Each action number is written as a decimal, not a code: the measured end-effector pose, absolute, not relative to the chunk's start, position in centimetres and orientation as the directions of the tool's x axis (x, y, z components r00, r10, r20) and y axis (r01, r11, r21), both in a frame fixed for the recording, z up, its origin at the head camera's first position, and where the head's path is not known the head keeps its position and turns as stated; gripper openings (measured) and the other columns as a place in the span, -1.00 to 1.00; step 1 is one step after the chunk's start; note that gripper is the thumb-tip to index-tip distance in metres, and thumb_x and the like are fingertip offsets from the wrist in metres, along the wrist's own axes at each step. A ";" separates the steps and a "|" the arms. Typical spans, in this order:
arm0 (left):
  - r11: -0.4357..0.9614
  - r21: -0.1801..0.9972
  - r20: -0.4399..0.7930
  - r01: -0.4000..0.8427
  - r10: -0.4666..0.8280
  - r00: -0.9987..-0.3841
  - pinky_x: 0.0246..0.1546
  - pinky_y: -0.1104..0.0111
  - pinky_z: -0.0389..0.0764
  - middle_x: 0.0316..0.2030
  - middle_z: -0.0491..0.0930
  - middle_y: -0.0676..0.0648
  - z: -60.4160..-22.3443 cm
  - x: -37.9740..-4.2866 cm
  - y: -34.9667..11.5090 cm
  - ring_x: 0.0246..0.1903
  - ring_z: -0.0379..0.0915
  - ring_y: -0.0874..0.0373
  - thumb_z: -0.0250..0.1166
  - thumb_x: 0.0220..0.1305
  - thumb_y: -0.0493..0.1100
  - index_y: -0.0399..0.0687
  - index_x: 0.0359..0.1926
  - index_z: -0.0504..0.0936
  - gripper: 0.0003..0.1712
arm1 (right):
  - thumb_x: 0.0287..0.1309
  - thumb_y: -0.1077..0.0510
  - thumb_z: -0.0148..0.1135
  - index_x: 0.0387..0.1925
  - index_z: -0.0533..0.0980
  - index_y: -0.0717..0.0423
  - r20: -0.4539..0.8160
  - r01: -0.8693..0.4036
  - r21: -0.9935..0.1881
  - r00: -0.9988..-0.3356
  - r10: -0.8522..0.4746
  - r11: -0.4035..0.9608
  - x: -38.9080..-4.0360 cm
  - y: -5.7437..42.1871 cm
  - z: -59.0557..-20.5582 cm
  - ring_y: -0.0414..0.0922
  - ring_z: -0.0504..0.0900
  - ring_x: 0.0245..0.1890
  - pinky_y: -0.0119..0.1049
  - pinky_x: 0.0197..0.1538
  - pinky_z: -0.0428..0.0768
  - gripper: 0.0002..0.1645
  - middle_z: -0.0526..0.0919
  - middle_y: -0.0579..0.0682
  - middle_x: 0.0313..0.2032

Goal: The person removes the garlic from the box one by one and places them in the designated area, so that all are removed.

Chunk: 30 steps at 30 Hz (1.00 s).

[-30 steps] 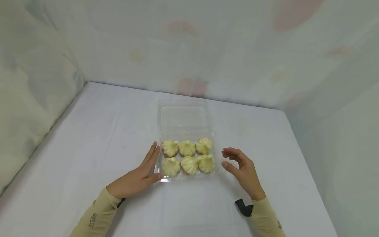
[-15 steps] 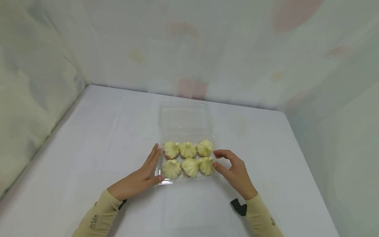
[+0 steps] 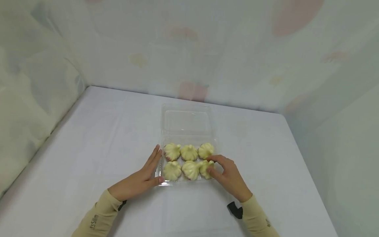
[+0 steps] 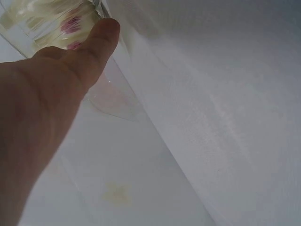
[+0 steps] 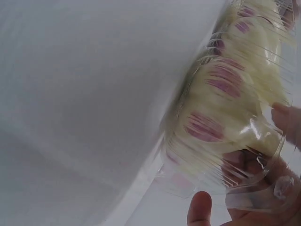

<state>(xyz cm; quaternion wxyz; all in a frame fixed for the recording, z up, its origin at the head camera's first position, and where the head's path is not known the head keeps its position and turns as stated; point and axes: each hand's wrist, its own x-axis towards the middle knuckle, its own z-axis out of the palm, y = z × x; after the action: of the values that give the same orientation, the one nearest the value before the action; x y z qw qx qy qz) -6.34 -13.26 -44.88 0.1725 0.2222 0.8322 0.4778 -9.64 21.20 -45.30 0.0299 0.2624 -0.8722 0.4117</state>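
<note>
A clear plastic clamshell box (image 3: 174, 183) lies on the table, its lid (image 3: 187, 120) folded back on the far side. Several pale garlic bulbs sit in it in two rows. My left hand (image 3: 136, 181) rests with straight fingers along the box's left wall; in the left wrist view its finger (image 4: 101, 44) touches the clear wall. My right hand (image 3: 229, 176) reaches over the right side, thumb and index finger around the front right garlic bulb (image 3: 205, 170). Purple patches show on a garlic bulb (image 5: 211, 103) through the plastic in the right wrist view.
The table carries a white cloth (image 3: 97, 131). Patterned curtains (image 3: 237, 65) hang behind it and at the sides. A black strap piece (image 3: 235, 210) sticks out by the right sleeve (image 3: 257, 214).
My right hand has moved left from beside the box and now has its fingers at the front right garlic bulb. The left hand stays against the box's left side.
</note>
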 end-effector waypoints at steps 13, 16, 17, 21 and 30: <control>0.436 0.875 -0.073 0.209 0.546 -0.835 0.38 -0.23 -0.11 0.56 -0.65 -0.11 -44.3 -6.6 -13.0 0.52 -0.60 -0.15 0.10 0.57 -0.03 -0.18 0.59 -0.44 0.00 | 0.42 0.06 0.25 0.31 0.51 -0.03 0.163 -0.428 -0.723 -0.868 -0.469 0.542 -9.4 20.8 -44.7 -0.14 0.48 0.22 0.21 0.29 0.07 -0.52 0.59 -0.28 0.15; 0.436 0.878 -0.080 0.198 0.542 -0.836 0.39 -0.20 -0.10 0.56 -0.66 -0.08 -44.3 -6.5 -13.1 0.52 -0.60 -0.12 0.11 0.57 -0.02 -0.17 0.59 -0.45 0.01 | 0.41 -0.01 0.26 0.31 0.52 -0.08 0.122 -0.378 -0.745 -0.887 -0.446 0.549 -9.2 20.8 -44.8 -0.18 0.53 0.18 0.18 0.30 -0.01 -0.51 0.59 -0.28 0.15; 0.436 0.877 -0.080 0.199 0.543 -0.836 0.39 -0.21 -0.10 0.56 -0.66 -0.09 -44.4 -6.4 -13.1 0.52 -0.60 -0.13 0.11 0.57 -0.01 -0.17 0.59 -0.45 0.01 | 0.39 -0.03 0.28 0.29 0.54 -0.10 0.110 -0.363 -0.751 -0.892 -0.438 0.551 -9.2 20.8 -44.8 -0.18 0.53 0.18 0.16 0.30 -0.01 -0.52 0.59 -0.28 0.15; 0.448 0.871 -0.083 0.200 0.535 -0.841 0.39 -0.19 -0.09 0.56 -0.64 -0.09 -44.5 -6.3 -13.1 0.52 -0.59 -0.11 0.11 0.57 0.01 -0.15 0.59 -0.44 0.01 | 0.34 -0.07 0.31 0.19 0.61 -0.16 0.100 -0.345 -0.751 -0.902 -0.419 0.563 -9.0 20.8 -44.8 -0.11 0.53 0.20 0.16 0.31 0.02 -0.59 0.60 -0.26 0.15; 0.475 0.855 -0.090 0.207 0.530 -0.843 0.39 -0.17 -0.05 0.57 -0.63 -0.09 -44.3 -5.9 -13.2 0.52 -0.56 -0.11 0.09 0.58 0.04 -0.14 0.60 -0.43 0.00 | 0.28 0.03 0.38 0.05 0.66 -0.19 0.235 -0.435 -0.724 -0.885 -0.402 0.535 -8.6 20.7 -44.6 -0.13 0.59 0.13 0.14 0.22 0.10 -0.70 0.68 -0.21 0.08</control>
<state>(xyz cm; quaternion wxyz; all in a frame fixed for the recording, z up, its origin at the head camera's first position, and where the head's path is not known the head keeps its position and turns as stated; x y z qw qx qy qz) -5.95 -13.21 -44.31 0.1743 0.2190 0.8409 0.4632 -8.63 20.69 -44.63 0.0196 0.2391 -0.8758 0.4189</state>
